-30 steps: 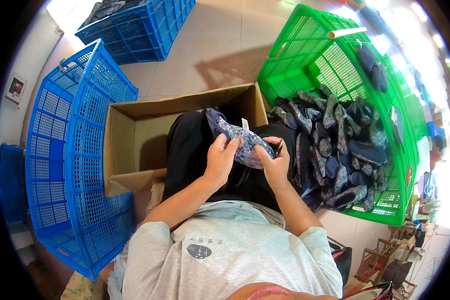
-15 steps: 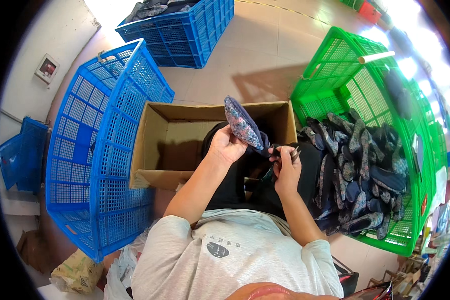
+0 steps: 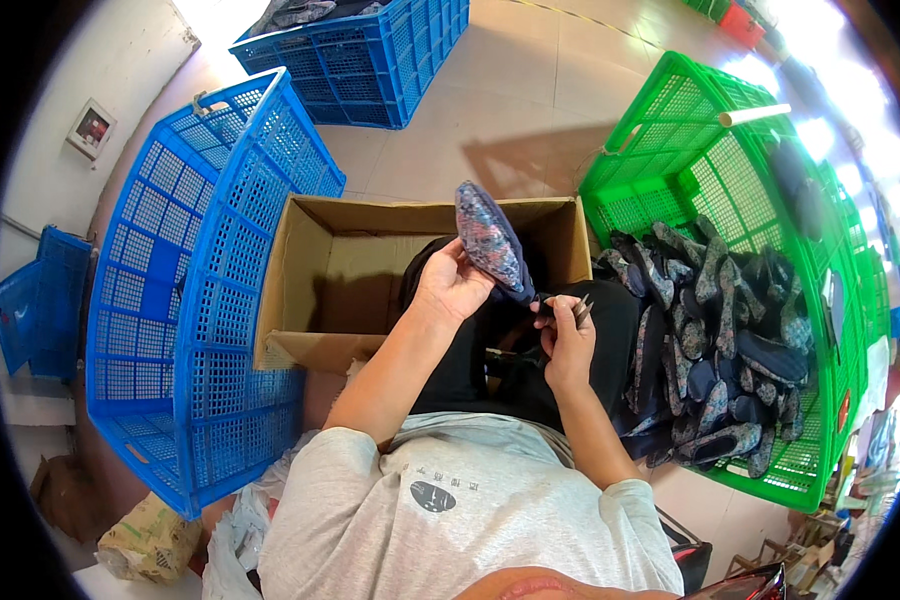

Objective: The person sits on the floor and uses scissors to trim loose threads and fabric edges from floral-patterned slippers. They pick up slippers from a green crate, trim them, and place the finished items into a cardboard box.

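My left hand [image 3: 452, 284] is closed on a dark blue cloth shoe [image 3: 489, 238] with a pink and grey floral pattern. It holds the shoe toe-up above my lap, by the near rim of the cardboard box. In my right hand [image 3: 566, 338] is a small pair of dark metal thread snips [image 3: 584, 311], their points sticking out past the fingers. The right fingertips are at the lower end of the shoe. Whether they pinch its edge as well is hidden.
An open cardboard box [image 3: 315, 352] stands before me. To the left is a blue plastic crate [image 3: 185, 280], with another blue crate [image 3: 370, 75] holding shoes farther off. A green crate [image 3: 660, 120] on the right holds many similar shoes [image 3: 715, 350]. Plastic bags [image 3: 235, 540] lie at lower left.
The shoe has turned a little in my left hand, showing more of its patterned upper. My right hand has shifted slightly left, with the snips still in it.
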Demonstrator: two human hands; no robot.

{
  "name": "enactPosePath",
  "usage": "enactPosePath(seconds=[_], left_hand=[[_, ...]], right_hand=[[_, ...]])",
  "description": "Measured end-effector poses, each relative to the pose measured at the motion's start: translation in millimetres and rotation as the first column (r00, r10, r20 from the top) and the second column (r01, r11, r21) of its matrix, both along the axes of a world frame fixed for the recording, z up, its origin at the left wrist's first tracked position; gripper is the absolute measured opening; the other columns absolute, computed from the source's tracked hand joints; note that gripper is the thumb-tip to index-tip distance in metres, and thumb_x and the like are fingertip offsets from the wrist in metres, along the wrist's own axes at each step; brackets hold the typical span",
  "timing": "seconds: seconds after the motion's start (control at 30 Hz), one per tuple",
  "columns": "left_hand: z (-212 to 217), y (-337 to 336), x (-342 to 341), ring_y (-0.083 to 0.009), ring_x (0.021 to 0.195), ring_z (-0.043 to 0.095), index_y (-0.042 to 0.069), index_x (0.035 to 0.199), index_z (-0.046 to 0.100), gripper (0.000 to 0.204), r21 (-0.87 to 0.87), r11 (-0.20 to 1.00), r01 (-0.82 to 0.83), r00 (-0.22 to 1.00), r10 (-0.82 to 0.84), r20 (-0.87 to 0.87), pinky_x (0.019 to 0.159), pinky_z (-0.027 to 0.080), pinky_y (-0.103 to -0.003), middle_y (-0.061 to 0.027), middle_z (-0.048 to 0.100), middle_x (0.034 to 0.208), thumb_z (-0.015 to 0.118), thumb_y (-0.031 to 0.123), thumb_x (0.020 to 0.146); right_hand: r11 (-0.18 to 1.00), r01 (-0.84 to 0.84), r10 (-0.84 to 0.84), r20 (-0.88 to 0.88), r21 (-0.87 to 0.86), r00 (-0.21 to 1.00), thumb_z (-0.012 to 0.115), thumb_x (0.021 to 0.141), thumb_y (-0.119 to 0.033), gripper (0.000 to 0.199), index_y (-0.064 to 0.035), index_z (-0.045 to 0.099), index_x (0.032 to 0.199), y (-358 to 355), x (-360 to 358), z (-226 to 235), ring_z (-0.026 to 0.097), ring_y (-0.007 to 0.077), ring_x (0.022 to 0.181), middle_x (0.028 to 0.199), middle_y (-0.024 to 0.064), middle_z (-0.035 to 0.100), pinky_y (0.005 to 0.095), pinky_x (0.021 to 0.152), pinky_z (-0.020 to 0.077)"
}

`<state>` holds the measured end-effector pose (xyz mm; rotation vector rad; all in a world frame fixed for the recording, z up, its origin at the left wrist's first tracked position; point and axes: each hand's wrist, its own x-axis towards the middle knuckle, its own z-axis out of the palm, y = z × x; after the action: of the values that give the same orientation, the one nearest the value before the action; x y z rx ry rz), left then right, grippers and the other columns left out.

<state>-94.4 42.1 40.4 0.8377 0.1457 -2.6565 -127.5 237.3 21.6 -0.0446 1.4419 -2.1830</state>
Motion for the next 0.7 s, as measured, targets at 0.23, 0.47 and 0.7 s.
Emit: enactPosePath(seconds=[0.23,0.47,0.7], left_hand=[[10,23,-2,-0.0271,0.108,0.063,0.0,0.115,0.058,0.029,-0.155,0.987,0.04,0.999,-0.035,0.031,0.101,0.05,-0.045,-0.012,0.064,0.114,0.034,0.014,0.105],[12,63,10,-0.0182,0.108,0.061,0.007,0.119,0.058,0.022,-0.537,0.839,-0.093,0.979,-0.022,-0.205,0.099,0.047,-0.036,-0.0056,0.064,0.116,0.044,0.017,0.105],[35,63,36,-0.0144,0.107,0.057,0.005,0.122,0.056,0.021,-0.885,0.431,-0.178,0.98,-0.001,-0.198,0.098,0.044,-0.033,-0.0054,0.063,0.116,0.05,0.012,0.104]], right_hand=[[0.999,0.037,-0.038,-0.028,-0.009,0.999,0.058,0.1,-0.022,0.013,-0.0084,0.06,0.098,8,-5,1,0.059,0.0056,0.064,0.092,0.0099,0.071,0.0168,0.044,0.0322],[0.974,0.071,-0.154,-0.401,-0.214,0.903,0.057,0.099,-0.02,0.024,-0.003,0.054,0.116,25,-26,22,0.04,0.0081,0.051,0.104,0.0135,0.064,0.0214,0.046,0.0321],[0.992,-0.083,0.034,-0.427,-0.097,0.904,0.073,0.085,0.002,0.046,-0.0004,0.054,0.127,21,-22,24,0.051,0.002,0.078,0.112,0.0024,0.061,0.0179,0.069,0.0438]])
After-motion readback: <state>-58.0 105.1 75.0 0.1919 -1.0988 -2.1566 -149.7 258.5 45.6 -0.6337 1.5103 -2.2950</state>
